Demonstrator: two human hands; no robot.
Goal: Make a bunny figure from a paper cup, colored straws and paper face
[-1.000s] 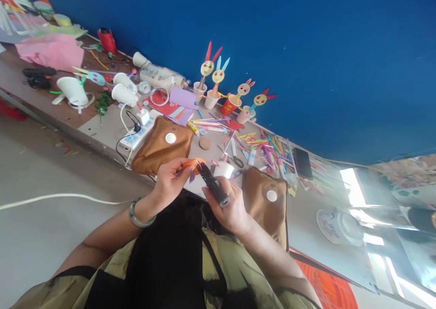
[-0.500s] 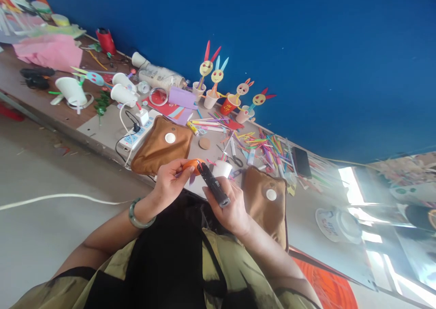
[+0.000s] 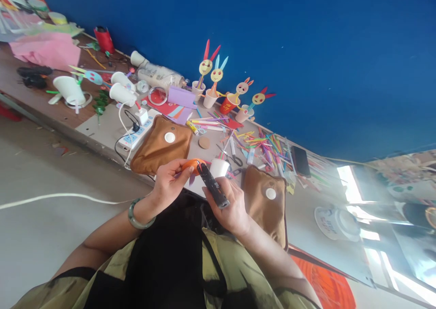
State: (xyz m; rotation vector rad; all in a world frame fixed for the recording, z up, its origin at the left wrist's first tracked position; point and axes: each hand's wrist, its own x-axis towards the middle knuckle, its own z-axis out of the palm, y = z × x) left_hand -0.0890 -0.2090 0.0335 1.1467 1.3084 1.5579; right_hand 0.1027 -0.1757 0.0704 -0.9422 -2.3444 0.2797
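Note:
My left hand (image 3: 170, 182) pinches a rounded orange piece (image 3: 190, 164), which looks like paper, between thumb and fingers. A small purple strip (image 3: 192, 179) hangs below it. My right hand (image 3: 231, 204) is closed around a black stapler (image 3: 213, 185), its front end meeting the right edge of the orange piece. Whether its jaws are pressed together I cannot make out. Just beyond the right hand stands a white paper cup (image 3: 220, 166) with straws or sticks in it. A round brown disc (image 3: 204, 142) lies on the table past the orange piece.
Brown hot-water bags lie left (image 3: 163, 143) and right (image 3: 265, 200). A power strip (image 3: 136, 132) with cords is at left. Several rabbit-faced cup figures (image 3: 211, 98) stand along the blue wall. Scissors (image 3: 233, 154), markers, coloured sticks (image 3: 262, 143) and a phone (image 3: 301, 161) lie behind.
The stapler and orange piece have shifted very slightly left. Both hands keep their hold, and the view has moved a little.

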